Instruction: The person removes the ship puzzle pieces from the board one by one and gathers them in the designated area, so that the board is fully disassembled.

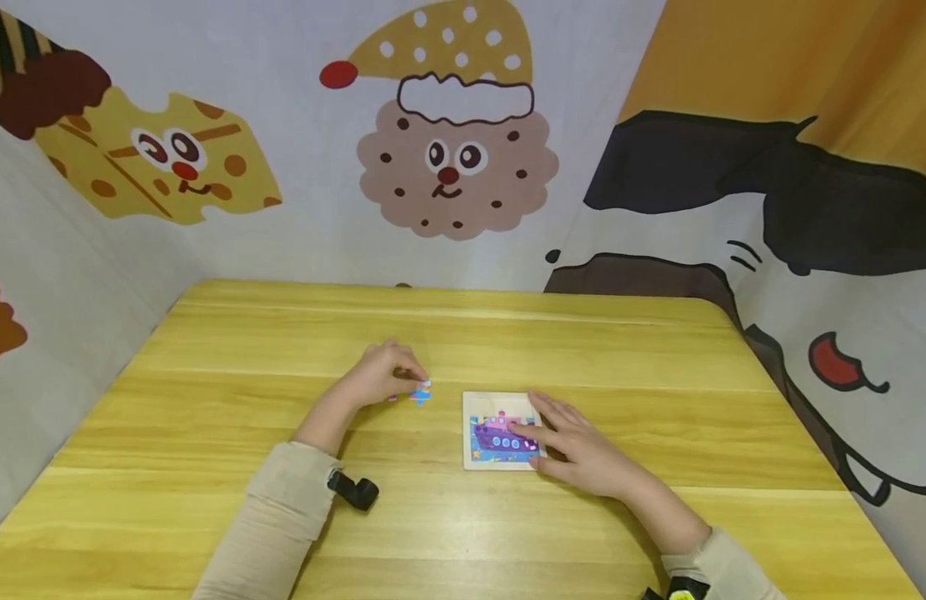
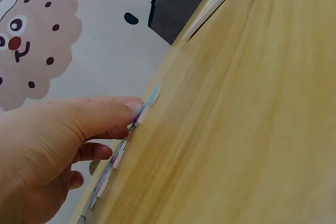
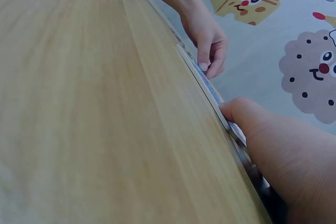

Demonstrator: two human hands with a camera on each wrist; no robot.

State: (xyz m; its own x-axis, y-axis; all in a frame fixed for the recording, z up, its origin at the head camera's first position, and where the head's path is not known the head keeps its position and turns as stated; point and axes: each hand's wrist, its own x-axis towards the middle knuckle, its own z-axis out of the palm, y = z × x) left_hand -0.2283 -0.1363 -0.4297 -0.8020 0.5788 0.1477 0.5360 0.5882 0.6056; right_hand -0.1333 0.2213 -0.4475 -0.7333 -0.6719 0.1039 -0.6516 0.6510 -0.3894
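Puzzle piece, mid-table, was pinched by the left hand; the right hand lay flat, fingers straight, steadying the puzzle board.

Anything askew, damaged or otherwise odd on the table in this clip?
Nothing stands out. The puzzle board lies flat and square on the wooden table under the right hand; its upper part is unfilled. The left hand touches loose puzzle pieces lying flat beside it. No damage shows.
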